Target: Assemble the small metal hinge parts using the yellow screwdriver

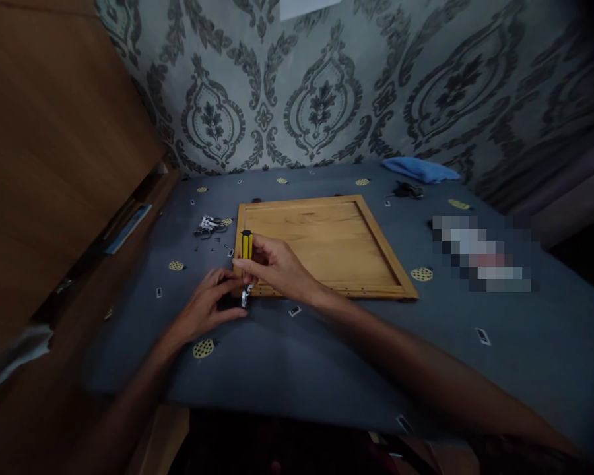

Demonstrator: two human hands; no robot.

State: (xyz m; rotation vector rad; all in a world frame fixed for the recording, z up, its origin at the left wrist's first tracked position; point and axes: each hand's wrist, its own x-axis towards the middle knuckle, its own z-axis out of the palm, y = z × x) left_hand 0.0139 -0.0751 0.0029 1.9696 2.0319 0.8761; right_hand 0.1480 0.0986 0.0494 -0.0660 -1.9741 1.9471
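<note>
My right hand [283,267] grips a screwdriver [246,245] by its yellow and black handle, which points upward. The tool stands over the near left corner of a framed wooden panel [321,241] lying flat. At that corner is a shiny metal hinge [245,297], sticking out past the panel's near edge. Thumb and fingers of my left hand [205,305] close around the hinge from the left. The screwdriver's tip is too small to make out. Small dark holes show along the panel's near rail.
Left of the panel lie several metal hinges [212,225] and loose screws [216,240]. At the back right are a blue cloth [420,169] and a small black object [407,190]. A blurred-out item [482,254] lies right. A wooden cabinet [59,119] borders the left side.
</note>
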